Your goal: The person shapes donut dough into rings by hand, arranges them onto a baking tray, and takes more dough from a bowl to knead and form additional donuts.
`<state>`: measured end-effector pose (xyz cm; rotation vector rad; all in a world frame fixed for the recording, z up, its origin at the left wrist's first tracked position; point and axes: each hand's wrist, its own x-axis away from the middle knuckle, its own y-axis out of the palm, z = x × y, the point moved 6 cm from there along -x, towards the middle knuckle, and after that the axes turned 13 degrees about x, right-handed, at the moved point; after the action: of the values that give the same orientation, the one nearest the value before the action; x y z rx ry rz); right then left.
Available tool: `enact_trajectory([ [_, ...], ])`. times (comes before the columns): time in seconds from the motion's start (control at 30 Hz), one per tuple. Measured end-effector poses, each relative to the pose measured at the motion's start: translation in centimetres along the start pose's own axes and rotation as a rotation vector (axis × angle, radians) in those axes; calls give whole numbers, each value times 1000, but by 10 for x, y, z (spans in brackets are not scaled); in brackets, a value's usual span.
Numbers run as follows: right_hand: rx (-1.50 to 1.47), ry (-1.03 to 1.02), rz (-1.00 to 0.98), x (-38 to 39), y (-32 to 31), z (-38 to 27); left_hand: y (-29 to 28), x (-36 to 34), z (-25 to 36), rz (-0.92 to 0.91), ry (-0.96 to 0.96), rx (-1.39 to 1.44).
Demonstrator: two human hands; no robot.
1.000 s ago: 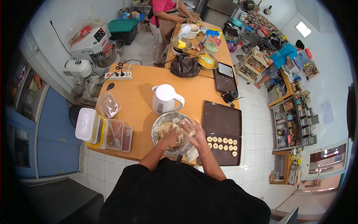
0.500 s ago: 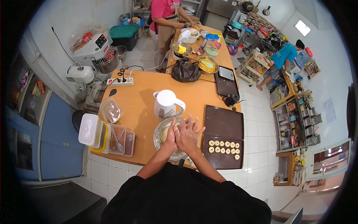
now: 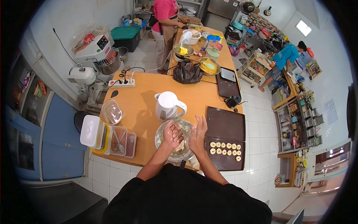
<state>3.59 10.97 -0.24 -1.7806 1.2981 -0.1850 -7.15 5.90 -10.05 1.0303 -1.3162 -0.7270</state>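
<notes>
Mixer: red label, unreadable; left hand, right hand apart over bowl.

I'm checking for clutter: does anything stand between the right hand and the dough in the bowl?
Nothing visible stands between the right hand and the dough showing in the bowl. The left hand, over the bowl, hides part of its inside here.

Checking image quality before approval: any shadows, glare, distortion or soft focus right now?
Head view: black fisheye rim, the blue cabinet tilting beside it; head view: soft shadow on the table left of the white kettle; head view: washed-out bright rectangle on the upper-right wall; head view: dough in the bowl too small to judge for focus.
</notes>
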Motion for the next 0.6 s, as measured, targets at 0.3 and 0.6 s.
enact_trajectory([
  [0.3, -118, 72, -92, 11, -2, 4, 44, 21, -8, -349, -25, -169],
  [0.6, -93, -112, 96, -1, -10, -15, 47, 27, -43, -333, 26, -354],
])
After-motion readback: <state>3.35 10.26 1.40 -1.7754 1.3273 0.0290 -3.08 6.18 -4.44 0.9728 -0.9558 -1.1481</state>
